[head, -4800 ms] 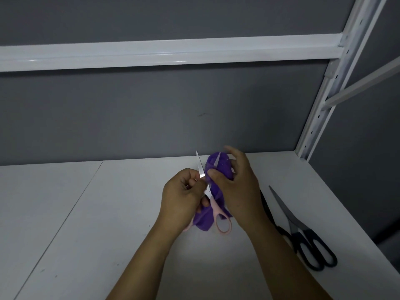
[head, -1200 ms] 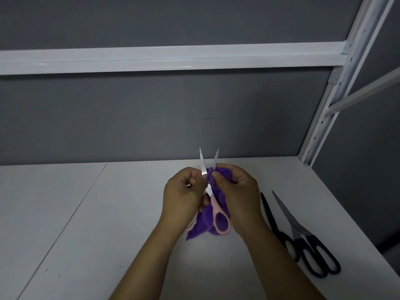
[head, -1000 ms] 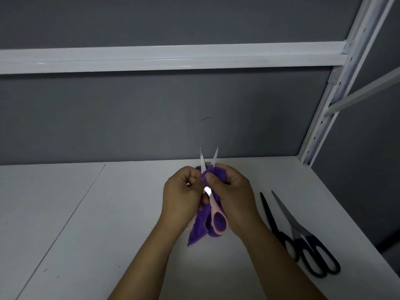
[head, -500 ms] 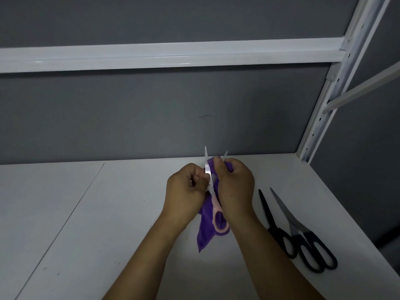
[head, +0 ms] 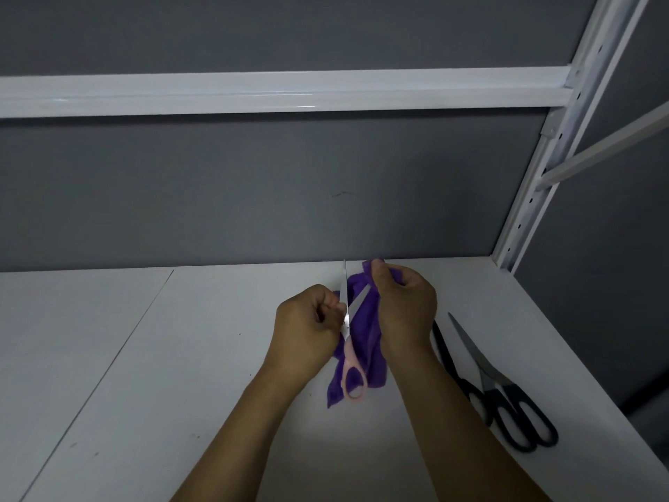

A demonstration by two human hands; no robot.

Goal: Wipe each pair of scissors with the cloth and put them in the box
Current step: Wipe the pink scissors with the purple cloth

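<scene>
Step in hand: wiping the pink scissors (head: 348, 351). The left hand (head: 307, 327) is closed in a fist round them near the pivot, holding them above the shelf (head: 163, 375) near centre, blades parted and pointing far. The right hand (head: 405, 306) pinches the cloth (head: 365, 342) over the right blade's tip. Black scissors (head: 470, 346) lie on the shelf to the right, unwiped by the look of it. No box is in view. Next, probably: wipe the left blade, close the blades, locate the box.

Left hand (head: 307, 322), right hand (head: 405, 306) — fingers curled, close together.
</scene>
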